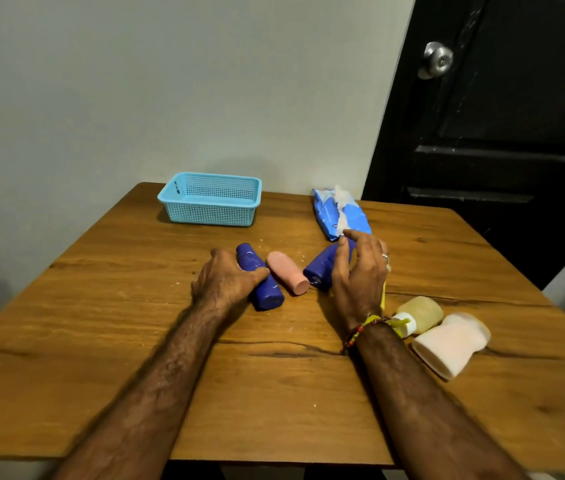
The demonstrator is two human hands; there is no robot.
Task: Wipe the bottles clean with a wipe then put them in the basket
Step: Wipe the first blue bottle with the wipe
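Several bottles lie on the wooden table [135,341]. My left hand [225,278] grips a dark blue bottle [263,289] lying on its side. A small pink bottle [289,273] lies just right of it. My right hand [360,268] hovers with relaxed, spread fingers over a second dark blue bottle [322,268], holding nothing that I can see. A yellowish bottle [419,315] with a white cap and a pale pink bottle [450,344] lie to the right of my right wrist. The light blue basket [210,199] stands empty at the back. A blue wipes pack [338,213] lies behind my right hand with a wipe sticking out.
A yellow object [383,296] is partly hidden under my right hand. A grey wall runs behind the table and a black door [502,133] with a metal knob stands at the back right. White crumbs dot the tabletop near the bottles.
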